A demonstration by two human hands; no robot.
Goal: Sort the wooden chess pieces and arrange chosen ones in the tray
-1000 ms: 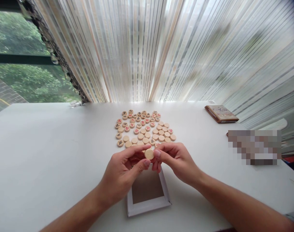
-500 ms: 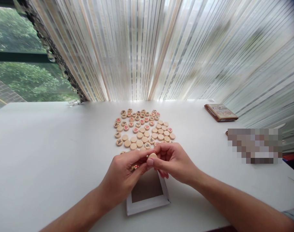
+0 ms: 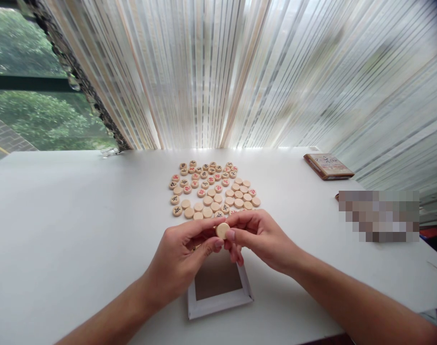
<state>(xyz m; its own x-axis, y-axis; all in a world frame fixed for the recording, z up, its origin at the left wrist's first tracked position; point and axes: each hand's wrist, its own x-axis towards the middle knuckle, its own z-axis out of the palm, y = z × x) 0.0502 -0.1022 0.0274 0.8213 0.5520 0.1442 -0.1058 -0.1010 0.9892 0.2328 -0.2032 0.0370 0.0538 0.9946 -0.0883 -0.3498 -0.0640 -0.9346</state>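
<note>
On my head cam I've got a striped curtain (image 3: 196,76) behind a white table (image 3: 77,230), trees (image 3: 41,117) outside on the left. The disc (image 3: 223,231) I'm watching is pale, round, plain-faced, pinched between the fingertips of the left hand (image 3: 184,251) and right hand (image 3: 265,239), near an open box (image 3: 221,305). More pieces (image 3: 207,200), some marked red or black, lie beyond.

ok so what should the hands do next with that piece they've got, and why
Probably turn over the pale disc between the left hand and right hand: its face toward the camera looks blank, while other discs on the table show red or black characters, so its underside may be marked too.
</note>
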